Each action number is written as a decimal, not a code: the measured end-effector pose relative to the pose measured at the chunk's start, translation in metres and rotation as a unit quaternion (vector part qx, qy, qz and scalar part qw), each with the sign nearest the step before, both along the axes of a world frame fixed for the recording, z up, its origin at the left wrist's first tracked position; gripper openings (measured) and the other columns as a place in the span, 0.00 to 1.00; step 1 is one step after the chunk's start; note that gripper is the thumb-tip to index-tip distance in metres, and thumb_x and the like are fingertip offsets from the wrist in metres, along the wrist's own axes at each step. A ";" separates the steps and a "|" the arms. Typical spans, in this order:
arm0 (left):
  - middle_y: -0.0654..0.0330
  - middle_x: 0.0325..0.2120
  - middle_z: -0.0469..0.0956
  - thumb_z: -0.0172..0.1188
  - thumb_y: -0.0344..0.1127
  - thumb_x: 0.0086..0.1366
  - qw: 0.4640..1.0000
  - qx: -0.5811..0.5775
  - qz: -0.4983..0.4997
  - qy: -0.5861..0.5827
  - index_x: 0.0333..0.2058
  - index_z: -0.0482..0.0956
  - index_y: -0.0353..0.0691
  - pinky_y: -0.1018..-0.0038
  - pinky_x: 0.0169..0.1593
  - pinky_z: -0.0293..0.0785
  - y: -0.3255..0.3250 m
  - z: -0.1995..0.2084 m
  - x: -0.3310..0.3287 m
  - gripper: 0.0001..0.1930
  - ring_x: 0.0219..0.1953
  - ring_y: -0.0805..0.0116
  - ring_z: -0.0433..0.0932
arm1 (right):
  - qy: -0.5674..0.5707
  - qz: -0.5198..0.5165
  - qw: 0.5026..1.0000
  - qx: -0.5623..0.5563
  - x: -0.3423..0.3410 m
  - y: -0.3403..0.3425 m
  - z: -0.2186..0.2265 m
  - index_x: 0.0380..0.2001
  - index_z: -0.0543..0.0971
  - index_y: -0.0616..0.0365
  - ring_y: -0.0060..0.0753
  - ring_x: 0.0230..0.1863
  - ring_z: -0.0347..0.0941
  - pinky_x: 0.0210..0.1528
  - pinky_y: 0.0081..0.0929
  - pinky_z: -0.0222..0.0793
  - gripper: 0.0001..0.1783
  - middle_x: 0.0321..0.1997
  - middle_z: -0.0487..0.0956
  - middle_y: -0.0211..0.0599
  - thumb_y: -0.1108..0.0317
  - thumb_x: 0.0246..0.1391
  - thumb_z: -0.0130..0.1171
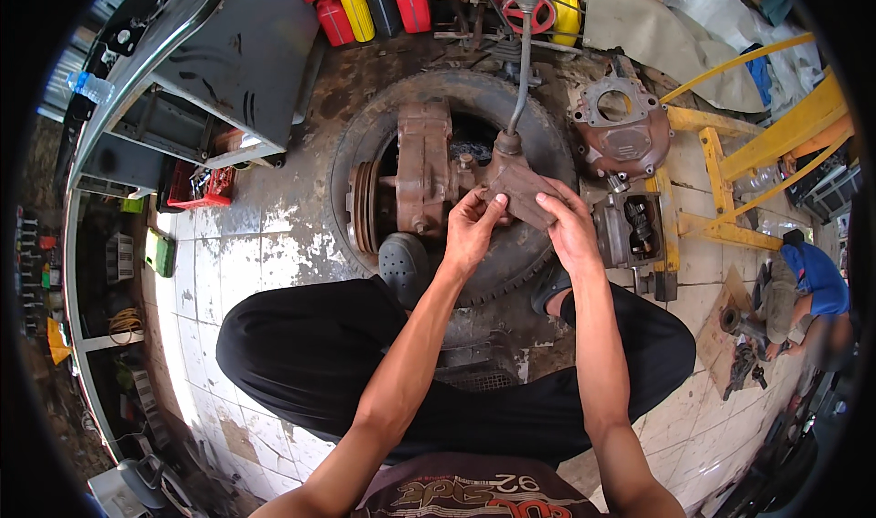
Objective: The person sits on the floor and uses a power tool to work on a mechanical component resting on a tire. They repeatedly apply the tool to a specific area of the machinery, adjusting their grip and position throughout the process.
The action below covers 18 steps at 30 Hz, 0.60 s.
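Observation:
A brown, greasy gearbox (425,167) lies across a large black tyre (360,121) in front of me. A grooved pulley (363,208) sits at its left end. From the gear lever housing (522,189) at its right end, a bent metal gear lever (525,71) rises away from me. My left hand (470,235) is closed at the housing's near left edge, thumb uppermost and other fingers curled; their tips are partly hidden. My right hand (573,230) grips the housing's right side, its thumb on top and its fingers along the far side.
Right of the tyre are a brown bell housing (620,125) and an opened grey metal casing (630,228). Beyond them stands a yellow frame (721,176). Another person (812,281) is beside metal parts on cardboard at far right. A grey cabinet (233,62) and red crate (203,186) are left.

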<state>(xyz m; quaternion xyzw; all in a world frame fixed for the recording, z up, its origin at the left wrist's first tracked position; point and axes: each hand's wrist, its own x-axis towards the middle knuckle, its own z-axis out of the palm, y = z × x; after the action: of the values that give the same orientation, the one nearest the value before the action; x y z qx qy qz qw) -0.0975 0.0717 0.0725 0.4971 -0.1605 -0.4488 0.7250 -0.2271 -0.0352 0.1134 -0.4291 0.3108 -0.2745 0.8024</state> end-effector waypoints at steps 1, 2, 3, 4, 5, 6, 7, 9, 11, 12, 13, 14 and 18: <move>0.67 0.33 0.82 0.64 0.38 0.68 1.000 -0.006 -0.002 -0.001 0.40 0.80 0.39 0.82 0.39 0.74 0.001 0.000 0.002 0.09 0.34 0.81 0.78 | -0.005 0.003 1.000 -0.008 0.000 0.001 0.003 0.54 0.75 0.68 0.29 0.52 0.75 0.55 0.26 0.70 0.19 0.52 0.79 0.40 0.74 0.60 0.57; 0.67 0.32 0.81 0.64 0.39 0.67 1.000 -0.002 0.001 -0.007 0.38 0.80 0.39 0.81 0.38 0.74 0.001 0.001 0.002 0.09 0.33 0.81 0.78 | -0.008 0.005 1.000 -0.016 -0.002 0.000 0.007 0.54 0.75 0.68 0.28 0.53 0.75 0.56 0.26 0.70 0.19 0.52 0.79 0.40 0.74 0.59 0.57; 0.67 0.31 0.80 0.65 0.39 0.67 1.000 0.001 0.004 -0.012 0.37 0.80 0.39 0.81 0.38 0.74 0.000 0.002 0.003 0.10 0.32 0.81 0.77 | -0.012 0.007 1.000 -0.025 -0.003 0.000 0.010 0.54 0.75 0.68 0.28 0.53 0.75 0.56 0.26 0.70 0.20 0.52 0.79 0.40 0.74 0.59 0.58; 0.67 0.29 0.80 0.65 0.39 0.66 1.000 0.005 0.008 -0.018 0.35 0.79 0.38 0.80 0.38 0.74 0.000 0.003 0.004 0.10 0.31 0.81 0.76 | -0.015 0.007 0.999 -0.030 -0.003 0.001 0.014 0.54 0.75 0.68 0.28 0.53 0.75 0.56 0.26 0.69 0.20 0.52 0.79 0.40 0.74 0.59 0.58; 0.67 0.29 0.80 0.66 0.40 0.66 1.000 0.006 0.011 -0.018 0.35 0.79 0.39 0.80 0.38 0.74 0.000 0.005 0.004 0.10 0.31 0.82 0.76 | -0.019 0.007 0.999 -0.035 -0.003 0.002 0.017 0.54 0.75 0.68 0.28 0.53 0.75 0.57 0.26 0.69 0.20 0.52 0.79 0.40 0.74 0.59 0.58; 0.67 0.29 0.80 0.66 0.40 0.66 1.000 0.006 0.014 -0.018 0.34 0.79 0.39 0.81 0.38 0.74 0.001 0.007 0.004 0.10 0.30 0.82 0.76 | -0.023 0.007 0.999 -0.040 -0.003 0.002 0.019 0.55 0.75 0.68 0.28 0.53 0.75 0.57 0.27 0.69 0.20 0.52 0.79 0.41 0.74 0.59 0.58; 0.67 0.30 0.80 0.66 0.41 0.66 1.000 0.006 0.017 -0.018 0.34 0.79 0.40 0.81 0.38 0.74 0.001 0.008 0.004 0.11 0.30 0.82 0.76 | -0.028 0.004 0.999 -0.034 -0.003 0.003 0.019 0.55 0.75 0.68 0.29 0.53 0.75 0.57 0.27 0.69 0.20 0.53 0.79 0.41 0.74 0.59 0.58; 0.67 0.30 0.80 0.66 0.41 0.66 1.000 0.011 0.023 0.008 0.34 0.79 0.40 0.81 0.38 0.74 -0.001 0.021 -0.001 0.11 0.30 0.82 0.77 | -0.037 -0.009 0.999 -0.021 -0.005 0.003 0.019 0.55 0.75 0.68 0.29 0.54 0.75 0.58 0.28 0.69 0.20 0.53 0.79 0.41 0.74 0.60 0.57; 0.67 0.31 0.80 0.66 0.41 0.65 0.999 0.008 0.020 0.049 0.36 0.79 0.40 0.81 0.38 0.75 -0.002 0.026 -0.003 0.11 0.31 0.81 0.78 | -0.043 -0.011 0.999 -0.012 -0.005 0.001 0.020 0.55 0.75 0.68 0.30 0.54 0.75 0.59 0.30 0.69 0.19 0.53 0.79 0.41 0.74 0.60 0.56; 0.67 0.31 0.81 0.67 0.40 0.65 0.997 0.001 0.014 0.076 0.37 0.78 0.40 0.81 0.38 0.75 -0.001 0.026 -0.002 0.11 0.32 0.81 0.78 | -0.047 -0.012 0.999 -0.007 -0.004 0.001 0.020 0.55 0.75 0.68 0.30 0.55 0.75 0.59 0.30 0.69 0.19 0.53 0.79 0.41 0.74 0.60 0.56; 0.67 0.32 0.81 0.67 0.40 0.65 0.994 -0.006 0.008 0.104 0.39 0.78 0.40 0.81 0.39 0.75 -0.001 0.026 -0.002 0.11 0.33 0.81 0.79 | -0.051 -0.016 0.999 -0.005 -0.004 0.002 0.021 0.54 0.75 0.67 0.31 0.55 0.75 0.60 0.30 0.69 0.19 0.53 0.79 0.41 0.74 0.61 0.55; 0.67 0.33 0.82 0.67 0.39 0.65 0.995 -0.011 0.001 0.101 0.40 0.78 0.41 0.81 0.39 0.76 -0.001 0.026 -0.002 0.11 0.34 0.81 0.79 | -0.055 -0.020 0.998 -0.003 -0.003 0.002 0.022 0.54 0.76 0.67 0.31 0.55 0.75 0.60 0.31 0.69 0.19 0.54 0.79 0.41 0.74 0.61 0.55; 0.65 0.36 0.83 0.67 0.34 0.64 0.995 -0.042 -0.023 0.089 0.43 0.77 0.41 0.80 0.38 0.77 0.001 0.021 -0.001 0.12 0.35 0.79 0.80 | -0.062 -0.029 0.998 -0.007 -0.002 0.002 0.021 0.54 0.76 0.67 0.31 0.56 0.74 0.60 0.30 0.69 0.18 0.54 0.78 0.41 0.75 0.61 0.55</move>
<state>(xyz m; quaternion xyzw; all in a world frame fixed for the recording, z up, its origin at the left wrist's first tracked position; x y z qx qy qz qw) -0.0983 0.0728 0.0939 0.4206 -0.1253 -0.5008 0.7461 -0.2294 -0.0330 0.1340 -0.4075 0.2711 -0.3253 0.8091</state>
